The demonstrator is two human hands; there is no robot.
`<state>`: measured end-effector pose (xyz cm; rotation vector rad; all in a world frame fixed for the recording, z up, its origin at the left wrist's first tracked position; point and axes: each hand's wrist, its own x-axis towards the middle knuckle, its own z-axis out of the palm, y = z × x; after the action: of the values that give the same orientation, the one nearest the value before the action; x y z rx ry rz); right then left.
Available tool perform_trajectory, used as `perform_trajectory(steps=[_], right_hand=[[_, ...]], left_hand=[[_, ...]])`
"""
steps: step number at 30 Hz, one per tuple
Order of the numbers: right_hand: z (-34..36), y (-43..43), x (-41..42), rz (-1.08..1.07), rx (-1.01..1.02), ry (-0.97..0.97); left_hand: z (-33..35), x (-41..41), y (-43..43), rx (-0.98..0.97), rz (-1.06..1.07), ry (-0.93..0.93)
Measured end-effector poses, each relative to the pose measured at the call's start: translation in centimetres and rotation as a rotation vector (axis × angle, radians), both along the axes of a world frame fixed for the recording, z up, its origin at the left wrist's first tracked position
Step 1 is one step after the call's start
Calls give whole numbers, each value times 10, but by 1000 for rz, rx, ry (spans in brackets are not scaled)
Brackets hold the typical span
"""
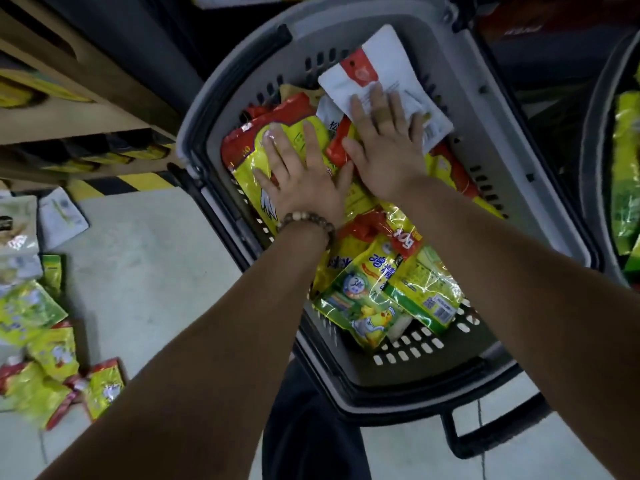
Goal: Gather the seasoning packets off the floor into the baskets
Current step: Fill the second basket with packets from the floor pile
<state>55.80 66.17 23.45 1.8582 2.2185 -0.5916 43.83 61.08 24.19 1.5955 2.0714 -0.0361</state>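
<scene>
Clearly both hands are inside the grey basket (194, 109), which fills the centre and the upper part of the frame. The left hand (298, 178), with a bead bracelet (304, 221) at the wrist, lies flat on a yellow and red packet (242, 150). The right hand (384, 147) lies flat on a white packet (381, 60) that leans toward the far wall of the basket. The fingers (377, 102) of both hands are straight and spread; they press on the packets and grip nothing. More yellow packets are piled in the near half of the basket, under the forearms. Many loose packets (38, 341) are not yet gathered. They lie on the floor (156, 271) at the lower left of the frame, well apart from both hands, in a heap where some overlap and the long axes point in different ways. This heap is on the side of the left hand, so I judge that the left hand is the nearer one to reach it, and that it must leave the basket and go down and to the left. A second basket (588, 150) with green packets shows at the right edge.
</scene>
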Motion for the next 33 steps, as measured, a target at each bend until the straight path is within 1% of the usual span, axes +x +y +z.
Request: perform_trajectory(steps=[3,6,8,10,12,14,16,17,21,23,25,27,30,33], right_hand=[[-2,18,-7,49,-51,-21],[0,22,-14,64,-100,-35],[3,22,-13,75,-119,-46],[11,27,-13,61,-153,-62],[26,26,-16,32,-148,-51],[44,14,-25,-9,-91,43],[66,-10,-40,-32,-41,172],[76,-24,-51,-25,-20,221],[110,-87,-118,81,59,404],[117,-119,-161,156,36,437],[115,-151,-204,210,-29,433],[104,-182,-249,245,-137,406],[82,-230,-316,324,-320,302],[60,-277,-382,398,-433,226]], left_hand=[[-7,-3,-2,32,-11,22],[-8,-7,1,3,-2,-1],[-3,-12,3,-41,-27,-39],[10,-20,4,-82,-60,-116],[29,-32,0,-31,-78,-182],[51,-50,-14,126,-67,-175],[72,-76,-36,270,16,-186],[79,-90,-50,309,76,-209],[85,-157,-116,285,305,-273],[83,-197,-155,267,431,-296],[79,-236,-196,252,524,-294],[76,-278,-238,233,608,-281],[70,-337,-304,174,753,-261],[59,-393,-367,124,865,-220]])
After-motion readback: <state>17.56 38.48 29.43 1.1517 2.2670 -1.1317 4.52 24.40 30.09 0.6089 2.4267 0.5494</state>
